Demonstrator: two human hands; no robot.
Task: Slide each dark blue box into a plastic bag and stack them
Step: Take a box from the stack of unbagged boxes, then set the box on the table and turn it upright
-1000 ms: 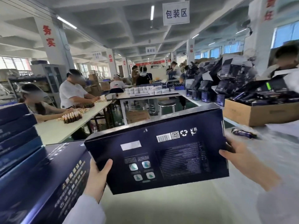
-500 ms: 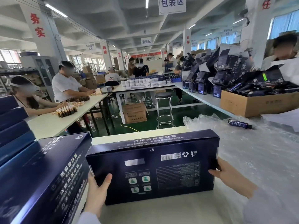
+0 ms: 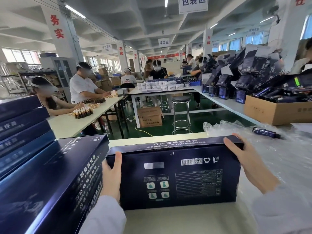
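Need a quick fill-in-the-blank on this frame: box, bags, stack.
The plastic bags lie to the box's ____. The stacked boxes stand to its ____. The box is not yet inside a ____.
Missing: right; left; bag.

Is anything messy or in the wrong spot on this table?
One small dark tube lies alone on the crumpled plastic bags, apart from the cardboard box heaped with what look like similar ones. The dark blue box in front looks undamaged.
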